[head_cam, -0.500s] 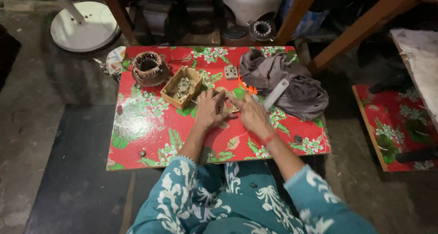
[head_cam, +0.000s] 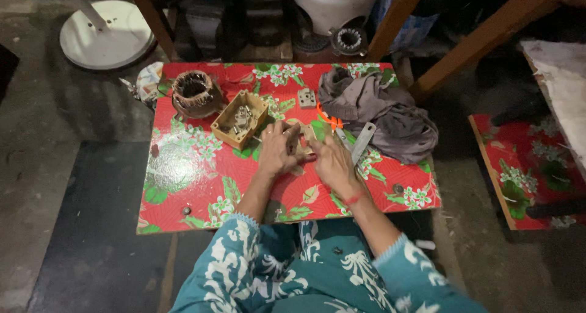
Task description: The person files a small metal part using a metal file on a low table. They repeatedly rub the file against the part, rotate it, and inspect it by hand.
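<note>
Both hands working close together over the red floral table (head_cam: 183,172), just right of the tan box (head_cam: 239,119). Left hand (head_cam: 276,149) and right hand (head_cam: 332,163) are gripping a small beige part (head_cam: 303,139) between them; exact finger hold hard to tell. Coil ring (head_cam: 194,93) sitting left of box, grey cloth (head_cam: 384,108) lying well to box's right, metal strip (head_cam: 362,142) leaning beside the cloth.
</note>
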